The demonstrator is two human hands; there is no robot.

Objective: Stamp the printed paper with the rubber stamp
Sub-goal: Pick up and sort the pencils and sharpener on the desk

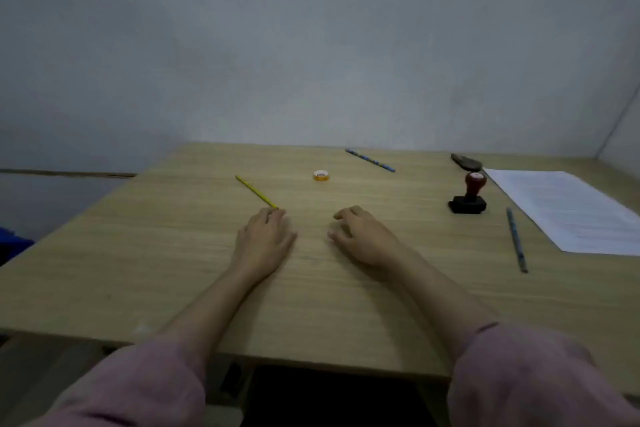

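On the wooden table, near its middle, both hands lie palm down and empty. The left hand rests flat with its fingers loosely curled, their tips just beside the near end of a yellow pencil that runs away toward the far left; whether they touch it is hard to tell. The right hand sits close beside the left, fingers also loosely bent and holding nothing. Pink sleeves are pushed up both forearms.

Well to the right of the hands stands the rubber stamp, upright on its black square base with a dark reddish knob handle (untouched by either hand). Just to the right of it, at the table's right edge, lies the printed paper, flat, with faint lines of text too blurred to read. A blue-grey pencil lies between the stamp and the paper's near corner. Farther back, a small orange roll of tape sits near the centre, another blue pencil lies by the far edge, and a dark flat object rests behind the stamp.
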